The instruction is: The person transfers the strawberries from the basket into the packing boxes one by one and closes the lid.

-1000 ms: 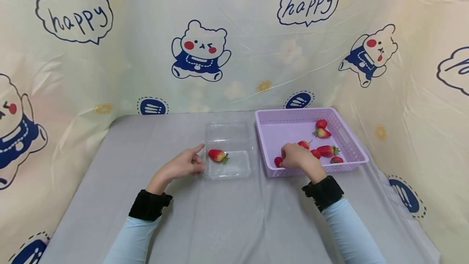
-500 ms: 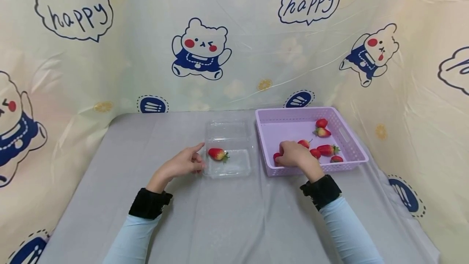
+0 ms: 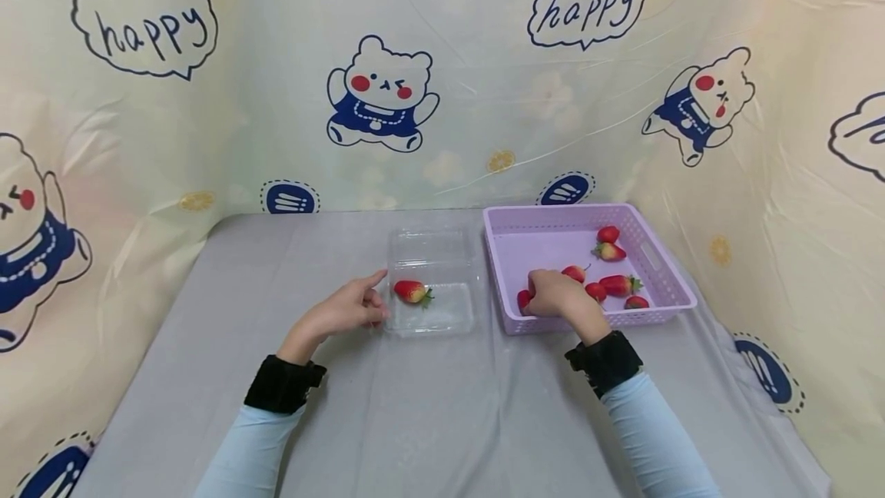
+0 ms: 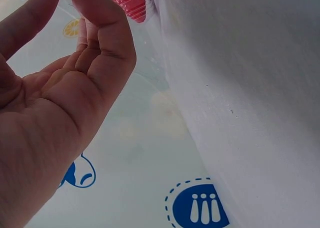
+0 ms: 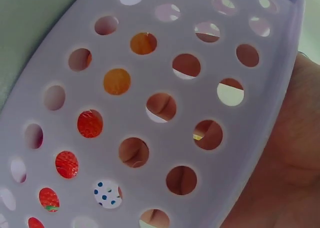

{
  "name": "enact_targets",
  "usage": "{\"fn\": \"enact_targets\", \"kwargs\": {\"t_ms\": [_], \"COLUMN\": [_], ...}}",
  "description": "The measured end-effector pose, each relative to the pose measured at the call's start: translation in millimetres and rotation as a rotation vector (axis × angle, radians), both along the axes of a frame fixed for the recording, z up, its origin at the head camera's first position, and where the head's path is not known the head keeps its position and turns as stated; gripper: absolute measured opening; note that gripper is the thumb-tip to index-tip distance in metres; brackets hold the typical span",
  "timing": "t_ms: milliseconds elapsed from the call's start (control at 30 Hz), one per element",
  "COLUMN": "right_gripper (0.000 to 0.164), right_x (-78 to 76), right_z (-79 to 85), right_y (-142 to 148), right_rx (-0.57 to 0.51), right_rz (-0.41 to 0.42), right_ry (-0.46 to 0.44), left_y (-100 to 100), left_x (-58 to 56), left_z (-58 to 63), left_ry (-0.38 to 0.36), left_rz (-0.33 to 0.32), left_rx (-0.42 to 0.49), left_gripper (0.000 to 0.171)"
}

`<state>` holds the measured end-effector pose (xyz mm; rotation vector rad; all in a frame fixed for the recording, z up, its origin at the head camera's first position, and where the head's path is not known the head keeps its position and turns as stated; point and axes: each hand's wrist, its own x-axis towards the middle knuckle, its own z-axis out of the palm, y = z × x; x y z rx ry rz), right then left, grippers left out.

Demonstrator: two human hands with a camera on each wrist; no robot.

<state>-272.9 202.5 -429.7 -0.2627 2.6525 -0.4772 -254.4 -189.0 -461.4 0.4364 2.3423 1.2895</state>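
Observation:
My left hand [image 3: 346, 306] touches the left edge of a clear plastic box [image 3: 449, 321], index finger stretched out and thumb apart from it. One strawberry [image 3: 411, 292] lies in the box's near half. In the left wrist view, the left hand [image 4: 75, 88] has its fingertips at the transparent plastic, and part of the red strawberry [image 4: 131, 3] shows beyond. My right hand [image 3: 556, 294] reaches into a lilac basket [image 3: 532, 233] and pinches a strawberry [image 3: 523, 300] at its near left corner; the fingertips are hidden. The basket's perforated wall [image 5: 160, 138] partly covers the right hand [image 5: 285, 153] in the right wrist view.
Several more strawberries [image 3: 618, 285] lie in the right part of the basket. The box's raised clear lid [image 3: 429, 244] is at the back. Grey cloth [image 3: 415, 406] covers the table, with a printed curtain [image 3: 456, 98] behind and at the sides.
The right hand has shifted slightly left over the strawberry at the basket's near left corner, and that strawberry has turned a little. The left hand and the box have stayed put.

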Motion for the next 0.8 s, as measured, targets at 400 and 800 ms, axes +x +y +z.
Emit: {"fn": "enact_targets", "kwargs": {"t_ms": [400, 800], "right_gripper": [0.041, 0.035], "right_x": [3.2, 5.6], "right_z": [1.4, 0.2], "right_y": [1.5, -0.9], "right_rx": [-0.008, -0.063], "right_rz": [0.012, -0.007], "right_ry": [0.041, 0.123], "left_y": [0.3, -0.6], "left_x": [-0.4, -0.2], "left_z": [-1.2, -1.9], "left_ry": [0.000, -0.004], "left_rz": [0.003, 0.003], "left_rx": [0.005, 0.009], "left_gripper": [0.082, 0.082]}}
